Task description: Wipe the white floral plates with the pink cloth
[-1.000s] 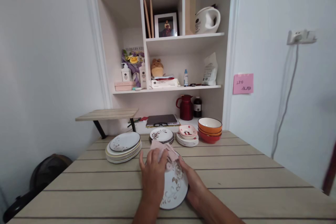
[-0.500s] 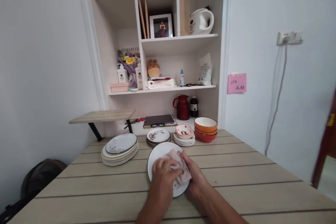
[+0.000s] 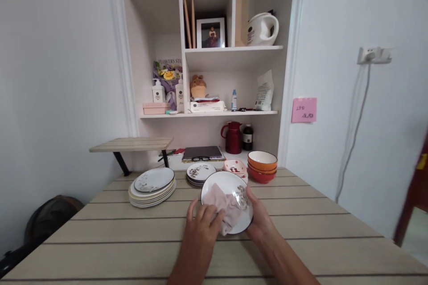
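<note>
A white plate (image 3: 222, 179) with a dark rim and a brown floral print is held tilted above the table, facing me. My right hand (image 3: 261, 218) grips its right edge, thumb on the front near the print and fingers behind it. Over the plate's lower left lies a crumpled pale pink cloth (image 3: 224, 207). My left hand (image 3: 203, 227) has its curved fingers pressed on the cloth at the plate's left side. The fingertips rest on the fabric, and part of the plate's face is hidden under it.
Behind stand a stack of large plates (image 3: 152, 187), small dark-rimmed plates (image 3: 200, 173), a pink patterned dish (image 3: 235, 167) on small plates, and orange and red bowls (image 3: 262, 167). A small raised wooden shelf (image 3: 132, 144) is at the back left; a red jug (image 3: 233, 138) stands behind.
The plate has lifted and tilted toward me, moving right. My left hand and the cloth have slid to its lower left, uncovering the floral print.
</note>
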### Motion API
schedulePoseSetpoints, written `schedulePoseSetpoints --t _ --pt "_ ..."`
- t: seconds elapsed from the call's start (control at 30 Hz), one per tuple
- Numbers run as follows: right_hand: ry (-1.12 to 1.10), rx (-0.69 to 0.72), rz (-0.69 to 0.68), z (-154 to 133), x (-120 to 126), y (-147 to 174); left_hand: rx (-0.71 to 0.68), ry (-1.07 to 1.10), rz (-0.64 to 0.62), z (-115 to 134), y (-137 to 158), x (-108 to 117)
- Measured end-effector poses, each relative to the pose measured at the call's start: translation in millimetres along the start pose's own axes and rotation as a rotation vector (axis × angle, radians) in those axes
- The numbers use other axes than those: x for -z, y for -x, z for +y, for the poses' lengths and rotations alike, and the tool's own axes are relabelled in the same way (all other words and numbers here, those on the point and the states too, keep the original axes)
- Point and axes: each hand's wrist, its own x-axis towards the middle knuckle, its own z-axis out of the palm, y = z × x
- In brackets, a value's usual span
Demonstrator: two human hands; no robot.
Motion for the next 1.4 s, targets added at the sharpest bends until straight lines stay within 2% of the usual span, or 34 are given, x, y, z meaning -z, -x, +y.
schedulePoseSetpoints --t 0.1,0.23,0.37,0.53,0.67,0.77,0.9,1.0,1.07,1.23,1.4 --pt "0.033 -0.022 0.023 2.8 2.5 -0.9 -0.035 0.028 -0.025 0.4 2.2 -2.6" --pt "0.111 -0.129 0.016 16.9 -0.5 0.8 -0.036 0.062 -0.044 1.3 4.2 -5.8" --pt "0.143 -0.184 -0.005 26.7 -7.4 5.0 -0.05 0.101 -0.01 -1.4 0.3 -0.6" --pt "0.116 -0.212 -0.048 21.6 -4.6 4.3 -0.095 0.143 -0.171 -4.6 -4.7 7.9" --pt "0.152 -0.257 -0.031 25.8 0.7 1.0 -0.131 0.125 -0.203 -2.6 -4.6 3.5" --pt "0.18 -0.217 0.027 38.1 -3.1 1.4 -0.064 0.027 -0.177 -2.5 -6.2 -0.2" --pt "0.15 -0.178 0.089 51.2 -14.3 5.1 0.129 -0.15 -0.096 -9.4 -11.5 1.2" --pt "0.11 -0.167 0.06 49.1 -16.0 5.1 0.27 -0.252 -0.091 -16.4 -14.3 6.2" --pt "0.088 -0.135 0.064 41.8 -12.4 2.5 0.308 -0.283 -0.113 -18.3 -13.7 9.4" --pt "0.058 -0.008 0.14 17.7 -0.8 -4.0 0.258 -0.235 -0.135 -6.2 -5.1 7.9" --pt "0.028 -0.05 0.057 15.0 -4.6 1.3 0.059 -0.041 -0.062 13.2 -2.7 -1.7"
